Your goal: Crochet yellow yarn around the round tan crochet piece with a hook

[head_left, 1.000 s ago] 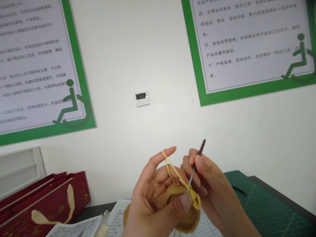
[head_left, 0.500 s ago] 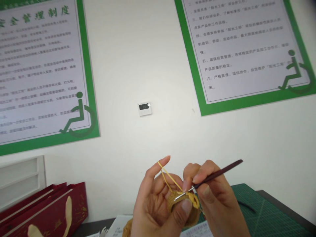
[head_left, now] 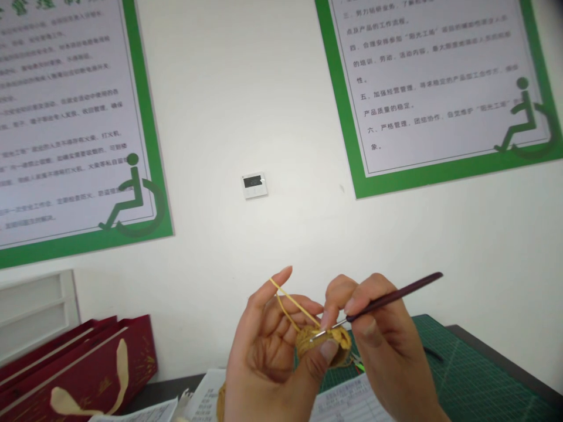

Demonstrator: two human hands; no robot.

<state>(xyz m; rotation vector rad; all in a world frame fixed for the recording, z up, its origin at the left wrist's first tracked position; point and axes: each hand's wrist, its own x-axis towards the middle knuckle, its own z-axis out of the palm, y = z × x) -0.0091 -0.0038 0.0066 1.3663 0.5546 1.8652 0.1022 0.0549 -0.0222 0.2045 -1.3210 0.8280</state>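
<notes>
My left hand (head_left: 277, 346) pinches a small yellow-brown crocheted piece (head_left: 323, 347) between thumb and fingers. A yellow strand of yarn (head_left: 295, 302) loops over its raised index finger and runs down to the piece. In my right hand (head_left: 382, 328) is a crochet hook (head_left: 396, 297) with a dark red handle, gripped between thumb and fingers. Its silver tip lies across the top edge of the piece, pointing left. Part of a brown yarn bundle (head_left: 221, 403) shows behind my left wrist.
A green cutting mat (head_left: 466, 369) lies on the dark table (head_left: 171, 387), with printed papers (head_left: 347, 401) below my hands. Red gift bags (head_left: 88, 375) stand at the left. Behind are a white wall, two green-framed posters (head_left: 440, 88) and a thermostat (head_left: 254, 185).
The view has shifted slightly, and both hands sit a little higher in it. The crocheted piece is tilted flatter, its opening less visible. The hook lies at a slightly lower angle.
</notes>
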